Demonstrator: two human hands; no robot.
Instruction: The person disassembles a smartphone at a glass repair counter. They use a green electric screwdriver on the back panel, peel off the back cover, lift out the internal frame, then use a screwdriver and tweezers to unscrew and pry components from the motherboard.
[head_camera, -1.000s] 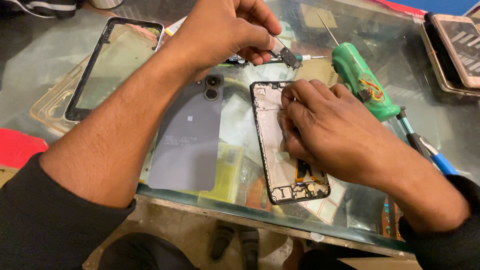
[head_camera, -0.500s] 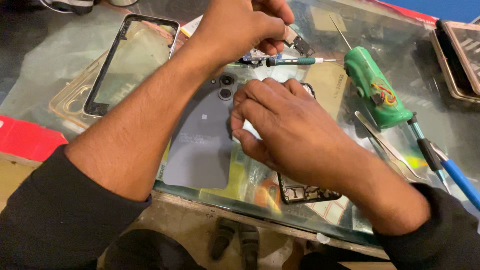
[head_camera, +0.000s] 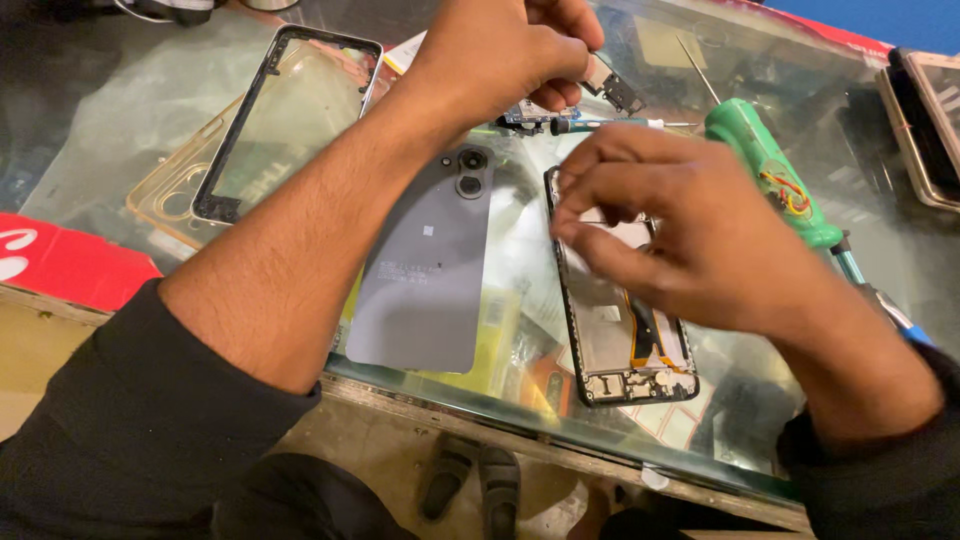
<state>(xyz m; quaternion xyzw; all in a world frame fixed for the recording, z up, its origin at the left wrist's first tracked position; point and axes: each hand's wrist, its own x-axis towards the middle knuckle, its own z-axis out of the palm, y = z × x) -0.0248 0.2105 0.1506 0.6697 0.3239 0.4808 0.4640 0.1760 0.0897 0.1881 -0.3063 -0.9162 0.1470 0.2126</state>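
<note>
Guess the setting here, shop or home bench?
Most likely a phone repair counter. An opened phone frame and a grey back cover lie on a glass countertop, beside a green-handled screwdriver. The left hand pinches a small part.

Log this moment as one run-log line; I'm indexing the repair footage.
left hand: pinching small black part | right hand: over opened phone body | grey back cover: flat on glass counter
</note>
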